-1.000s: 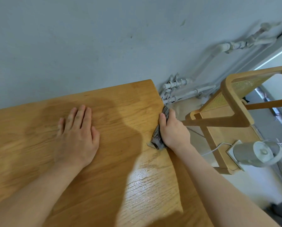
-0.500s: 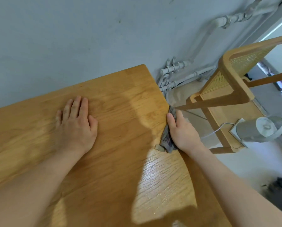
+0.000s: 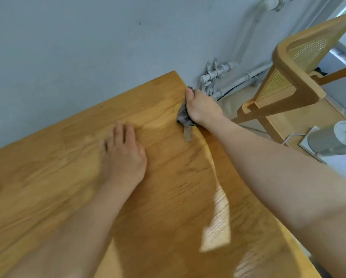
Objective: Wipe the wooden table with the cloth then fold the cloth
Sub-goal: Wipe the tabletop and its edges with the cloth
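Observation:
The wooden table (image 3: 47, 177) fills the lower left, its far edge against a grey wall. My right hand (image 3: 202, 108) grips a bunched grey cloth (image 3: 183, 117) at the table's right edge, close to the far right corner; its thumb lies along the edge and the fingers are hidden over the side. A small tag of the cloth lies flat on the wood behind the hand. My left hand (image 3: 126, 155) rests palm down on the tabletop, fingers straight, well left of the cloth.
A wooden chair with a cane back (image 3: 292, 77) stands right of the table. White pipes (image 3: 218, 75) run along the wall base by the table corner. A grey cylindrical device with a white cable (image 3: 332, 137) sits low on the right.
My right hand has slid the cloth along the right edge toward the far corner. My left hand has stayed flat on the wood. The view has swung, so the table sits lower in frame.

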`<control>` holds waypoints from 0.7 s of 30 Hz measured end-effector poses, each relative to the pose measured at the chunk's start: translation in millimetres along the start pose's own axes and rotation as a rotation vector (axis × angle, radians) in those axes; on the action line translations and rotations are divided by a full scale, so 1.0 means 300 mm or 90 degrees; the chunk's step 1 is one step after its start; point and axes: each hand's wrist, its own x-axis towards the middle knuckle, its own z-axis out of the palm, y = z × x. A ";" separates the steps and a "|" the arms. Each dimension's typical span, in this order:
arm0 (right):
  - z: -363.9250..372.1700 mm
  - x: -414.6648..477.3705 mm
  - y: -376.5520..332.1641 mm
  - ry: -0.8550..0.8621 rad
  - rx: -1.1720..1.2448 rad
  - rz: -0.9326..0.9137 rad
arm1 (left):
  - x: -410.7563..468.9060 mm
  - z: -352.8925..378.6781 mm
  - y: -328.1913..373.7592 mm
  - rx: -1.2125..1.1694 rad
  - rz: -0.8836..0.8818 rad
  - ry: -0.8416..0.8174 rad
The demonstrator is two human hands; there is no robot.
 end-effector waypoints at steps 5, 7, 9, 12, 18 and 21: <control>-0.031 -0.280 0.193 -0.010 0.034 -0.008 | -0.116 0.083 0.245 -0.055 0.123 0.010; -0.048 -0.453 0.302 -0.008 0.040 0.017 | -0.104 0.101 0.229 -0.053 0.104 0.022; -0.064 -0.574 0.365 -0.013 0.013 0.046 | -0.110 0.095 0.222 -0.054 0.108 0.033; -0.067 -0.556 0.342 0.000 -0.040 0.071 | -0.104 0.091 0.240 -0.051 0.112 0.038; -0.003 -0.268 0.153 0.049 0.015 0.031 | -0.096 0.091 0.233 -0.019 0.094 0.033; -0.026 -0.330 0.213 0.001 0.036 0.018 | -0.106 0.086 0.242 -0.014 0.099 0.011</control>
